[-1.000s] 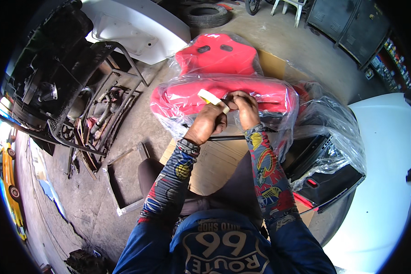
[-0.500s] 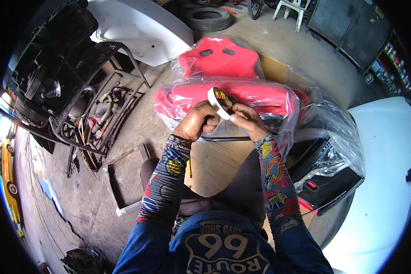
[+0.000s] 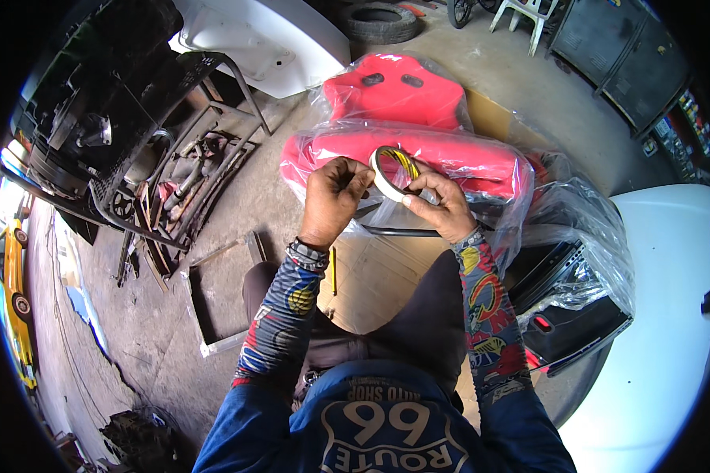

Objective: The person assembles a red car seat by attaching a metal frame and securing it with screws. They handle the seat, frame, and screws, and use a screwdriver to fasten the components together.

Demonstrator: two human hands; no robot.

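Observation:
A cream-white roll of masking tape (image 3: 387, 185), yellow and black on its inner ring, is tilted in front of me, over the red padding. My right hand (image 3: 443, 206) grips its right side between thumb and fingers. At its left edge, my left hand (image 3: 331, 199) is closed in a pinch. Whatever lies between those left fingertips is too small to make out. Just beyond the roll are a red seat cushion (image 3: 312, 158) and a red seat back (image 3: 394, 94) with two slots, both wrapped in clear plastic.
Brown cardboard (image 3: 371, 296) lies between my legs, with a yellow pencil-like stick (image 3: 333, 272) on it. A metal frame (image 3: 221, 343) and a rack of metal parts (image 3: 189, 189) stand left. Black panels in plastic (image 3: 576, 335) and a white car panel (image 3: 663, 315) are right.
My left hand has shifted back from the roll to its left edge. The roll has turned so its ring opening shows more. The whole view has shifted slightly.

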